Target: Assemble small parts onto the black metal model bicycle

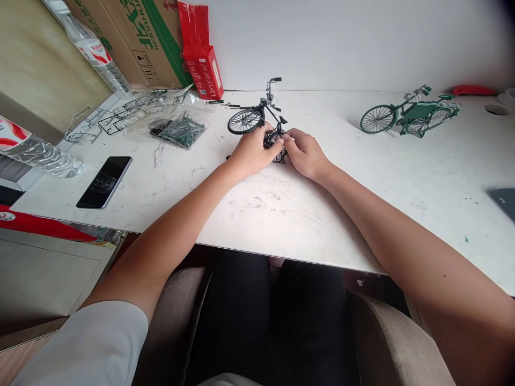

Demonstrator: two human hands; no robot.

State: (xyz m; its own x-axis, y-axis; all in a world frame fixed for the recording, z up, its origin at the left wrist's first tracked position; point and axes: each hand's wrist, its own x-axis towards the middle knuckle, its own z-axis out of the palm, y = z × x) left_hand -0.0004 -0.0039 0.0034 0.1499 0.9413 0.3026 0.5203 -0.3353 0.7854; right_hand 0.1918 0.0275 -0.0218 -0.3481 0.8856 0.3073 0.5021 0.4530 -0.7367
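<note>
Head view: left hand point(252, 152), right hand point(308, 154) gripping black bicycle point(263, 111); white tabletop point(257, 217), pale wall point(341, 45).

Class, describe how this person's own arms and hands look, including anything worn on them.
The left hand and right hand are ungloved, with no ring, watch or bracelet visible. A plain, pale grey short sleeve shows on the left arm; no sleeve shows on the right arm.

Black miniature bicycle point(277, 129) with thin-spoked wheels | held tilted, twelve o'clock from view centre | front wheel point(246, 121) at the bicycle's nine o'clock, seen obliquely | silver handlebar point(270, 94), dark grips, at twelve | black saddle point(283, 120) at three | rear wheel point(279, 152) at five, partly covered; its fit appears unclear
</note>
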